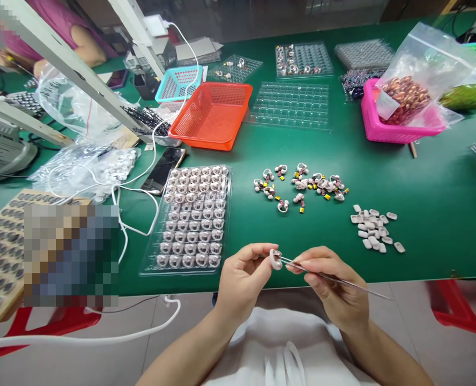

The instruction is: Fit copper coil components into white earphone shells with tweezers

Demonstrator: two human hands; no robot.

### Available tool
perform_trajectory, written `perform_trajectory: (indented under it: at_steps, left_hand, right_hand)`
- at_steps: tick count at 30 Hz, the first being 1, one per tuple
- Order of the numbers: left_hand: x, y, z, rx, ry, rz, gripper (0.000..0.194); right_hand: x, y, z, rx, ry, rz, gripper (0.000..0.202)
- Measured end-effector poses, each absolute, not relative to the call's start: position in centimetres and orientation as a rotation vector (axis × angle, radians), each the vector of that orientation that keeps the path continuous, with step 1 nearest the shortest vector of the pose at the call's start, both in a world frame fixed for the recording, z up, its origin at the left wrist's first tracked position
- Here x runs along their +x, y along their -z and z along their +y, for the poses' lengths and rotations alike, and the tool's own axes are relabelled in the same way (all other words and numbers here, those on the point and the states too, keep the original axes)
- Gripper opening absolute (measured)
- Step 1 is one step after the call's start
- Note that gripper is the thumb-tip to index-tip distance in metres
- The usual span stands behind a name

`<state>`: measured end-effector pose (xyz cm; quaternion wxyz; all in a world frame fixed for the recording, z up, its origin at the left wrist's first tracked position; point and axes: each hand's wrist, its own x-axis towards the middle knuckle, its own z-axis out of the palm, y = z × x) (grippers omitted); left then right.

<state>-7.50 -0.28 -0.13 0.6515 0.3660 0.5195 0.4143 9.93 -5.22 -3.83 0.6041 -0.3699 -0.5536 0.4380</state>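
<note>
Between its thumb and fingertips, my left hand (244, 281) pinches a small pale, curved plastic earpiece part (276, 260). My right hand (334, 284) is closed around thin metal tweezers (330, 276), whose tips reach the opening of that part. What sits between the tips is too small to tell. Beyond my hands lie several pale curved pieces with yellow tabs (322, 185). A pile of small pale caps (372, 228) rests to the right. On the left, a clear tray (230, 187) holds rows of similar pale parts.
An orange basket (209, 140), a cyan basket (168, 96) and clear trays (290, 104) stand farther back. At the right is a pink basket (402, 134) with bagged copper-coloured parts. A phone (164, 170) and white cable (157, 214) lie left. A co-worker's arm (87, 45) shows behind the frame post.
</note>
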Motion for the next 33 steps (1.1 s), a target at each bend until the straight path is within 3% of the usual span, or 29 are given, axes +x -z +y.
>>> perform_trajectory:
  at_steps: [21,25,33]
  left_hand:
    - [-7.8,0.3,-0.2,0.923,-0.942,1.156,0.005]
    - [-7.6,0.3,-0.3,0.91,-0.927,1.112,0.003]
    - [-7.1,0.7,-0.8,0.897,-0.98,1.037,0.009]
  right_hand:
    - [10.2,3.5,-4.8,-0.824,-1.058,-1.137,0.023]
    - [10.1,3.6,-4.6,-0.952,-1.101,-1.192,0.027]
    - [7.4,3.8,-4.1,-1.151,-1.057,-1.365,0.017]
